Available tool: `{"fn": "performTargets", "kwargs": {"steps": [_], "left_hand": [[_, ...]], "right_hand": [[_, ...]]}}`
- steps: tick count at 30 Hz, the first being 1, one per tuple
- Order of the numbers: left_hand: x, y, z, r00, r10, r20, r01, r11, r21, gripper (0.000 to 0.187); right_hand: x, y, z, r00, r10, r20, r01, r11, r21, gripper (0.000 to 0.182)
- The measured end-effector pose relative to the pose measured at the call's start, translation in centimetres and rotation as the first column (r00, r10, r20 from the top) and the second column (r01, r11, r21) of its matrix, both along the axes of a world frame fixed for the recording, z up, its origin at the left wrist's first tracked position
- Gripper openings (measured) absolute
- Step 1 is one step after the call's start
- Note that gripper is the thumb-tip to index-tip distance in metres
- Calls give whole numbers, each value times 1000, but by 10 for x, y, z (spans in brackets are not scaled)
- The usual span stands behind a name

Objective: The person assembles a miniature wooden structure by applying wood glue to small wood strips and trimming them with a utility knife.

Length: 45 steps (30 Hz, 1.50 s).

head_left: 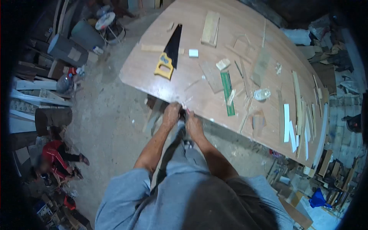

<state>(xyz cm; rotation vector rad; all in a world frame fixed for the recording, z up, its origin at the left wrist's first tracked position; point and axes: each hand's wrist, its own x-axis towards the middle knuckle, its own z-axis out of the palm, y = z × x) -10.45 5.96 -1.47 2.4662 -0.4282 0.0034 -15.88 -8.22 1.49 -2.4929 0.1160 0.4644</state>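
Note:
My left hand (172, 114) is closed at the near edge of the wooden table (153, 86), its fingers curled in. Close to its right, my right hand (194, 124) is also closed, with a thin reddish thing (187, 110) showing at its fingertips. A small pale piece (184, 105) shows between the two hands; its kind is too small to tell. Beyond them on the tabletop lies a handsaw (165, 66) with a yellow handle and a dark blade. A green ruler (228, 94) lies to the right, with a wood scrap on it.
Several wood strips (296, 94) and white strips (286, 122) lie at the table's right side. A clear plastic bottle (262, 94) and a white block (193, 53) are on the top. On the left floor, a person in red (57, 157) sits low near stacked boards and a round stool (105, 21).

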Motion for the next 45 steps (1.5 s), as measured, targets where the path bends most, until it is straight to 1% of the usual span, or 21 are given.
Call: {"fn": "performTargets", "kwargs": {"steps": [2, 3, 4, 7, 9, 10, 12, 13, 15, 18, 21, 24, 28, 30, 34, 37, 39, 40, 42, 44, 45], "left_hand": [[-2, 4, -3, 998, -40, -54, 41, 999, 18, 15], [0, 5, -1, 997, -62, -42, 65, 995, 70, 14], [-1, 5, -1, 998, -58, -39, 60, 996, 68, 14], [2, 9, -1, 995, -82, -49, 86, 992, 88, 14], [1, 7, 1, 993, -113, -47, 119, 979, 168, 17], [3, 7, 3, 992, -118, -45, 124, 978, 166, 17], [5, 9, 7, 976, -200, -89, 215, 949, 232, 17], [4, 10, 8, 975, -202, -98, 219, 948, 229, 17], [6, 10, 10, 956, -284, -66, 291, 914, 283, 17], [7, 11, 10, 949, -311, -46, 309, 897, 315, 16], [8, 12, 9, 942, -337, 7, 314, 886, 341, 16], [6, 10, 11, 958, -286, -14, 279, 918, 281, 16], [6, 9, 9, 961, -276, -33, 273, 919, 282, 16], [5, 9, 6, 964, -263, -49, 267, 935, 234, 18], [6, 8, 7, 962, -269, -46, 272, 930, 247, 17], [8, 8, 5, 957, -289, -24, 287, 927, 242, 17], [7, 9, 2, 952, -306, -15, 300, 923, 243, 17], [10, 9, 7, 952, -305, -21, 300, 922, 246, 17], [7, 7, 15, 948, -311, -70, 318, 907, 277, 18], [7, 7, 11, 954, -297, -43, 298, 919, 259, 18], [4, 7, 9, 955, -293, -38, 292, 920, 260, 18]], "right_hand": [[-10, -3, -26, 996, 13, 85, -14, 1000, 11, 23], [-10, -3, -24, 995, 21, 99, -23, 999, 22, 22], [-11, -2, -23, 995, 25, 101, -28, 999, 20, 22], [-6, 6, -8, 996, -29, 85, 28, 999, 17, 22], [-5, 2, 4, 1000, -14, -22, 14, 1000, 6, 21], [-5, 3, 3, 1000, -19, -21, 19, 1000, 4, 21], [-7, 7, 4, 998, -40, -41, 39, 999, -21, 21], [-9, 8, 3, 998, -42, -51, 41, 999, -22, 21], [-10, 8, 0, 999, -44, -23, 44, 999, -14, 22], [-9, 9, -4, 998, -59, 12, 59, 998, -8, 29], [-9, 9, -3, 999, -54, -6, 54, 998, -13, 29], [-10, 12, -2, 996, -78, -32, 77, 997, -15, 29], [-10, 18, -6, 993, -113, -33, 113, 994, -12, 28], [-11, 18, -8, 993, -116, -26, 116, 993, -21, 29], [-11, 19, -9, 991, -130, -18, 130, 991, 19, 29], [-9, 18, -14, 991, -93, -93, 92, 996, -13, 35], [-14, 19, -19, 994, -109, 31, 107, 993, 53, 30], [-8, 18, -14, 994, -108, 26, 106, 993, 57, 30], [-8, 12, -8, 1000, -22, 19, 22, 1000, 5, 31], [-11, 12, -15, 997, -35, 66, 35, 999, 4, 30], [-15, 11, -15, 998, -51, 27, 50, 998, 26, 30]]}}
